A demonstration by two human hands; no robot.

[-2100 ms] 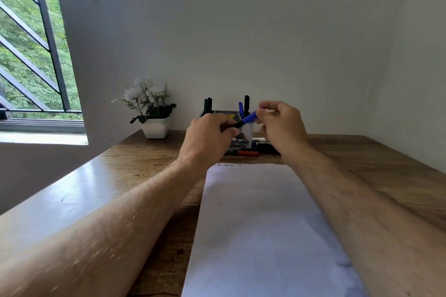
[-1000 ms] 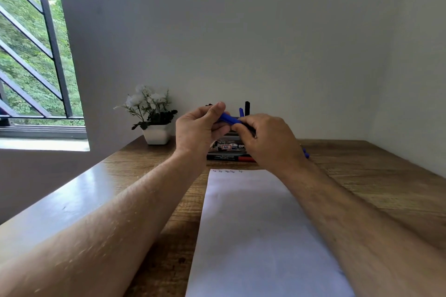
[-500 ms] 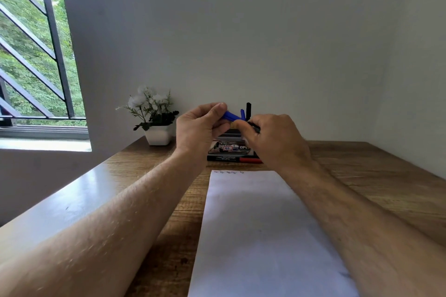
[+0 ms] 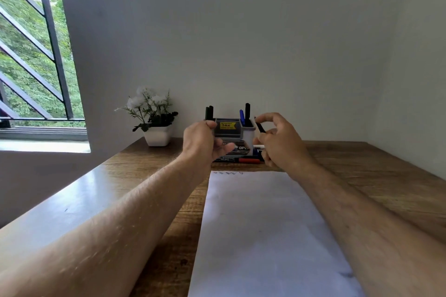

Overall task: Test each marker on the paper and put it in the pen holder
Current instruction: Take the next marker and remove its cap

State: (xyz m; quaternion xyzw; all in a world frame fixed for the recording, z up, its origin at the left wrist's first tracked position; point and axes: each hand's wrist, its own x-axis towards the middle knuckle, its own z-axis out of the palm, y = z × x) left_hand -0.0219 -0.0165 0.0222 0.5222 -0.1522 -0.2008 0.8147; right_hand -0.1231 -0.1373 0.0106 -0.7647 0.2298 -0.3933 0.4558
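Note:
A grey pen holder (image 4: 226,132) with a yellow sticker stands at the back of the desk, with black markers (image 4: 209,112) and a blue marker (image 4: 241,117) upright in it. White paper (image 4: 265,224) lies in front of it, small pen marks (image 4: 226,173) along its top edge. My right hand (image 4: 283,146) grips an uncapped marker (image 4: 260,127), dark tip up, just right of the holder. My left hand (image 4: 202,142) is curled closed left of the holder. The blue cap is out of sight inside its fingers.
A marker box (image 4: 241,149) and a red marker (image 4: 248,160) lie under the holder, between my hands. A white pot of flowers (image 4: 158,136) stands at the back left. A barred window is on the left. Walls close the desk (image 4: 362,176) at back and right.
My hands were together on the blue marker, the left pinching its cap. They have now pulled apart, the left to the left and the right to the right with the marker.

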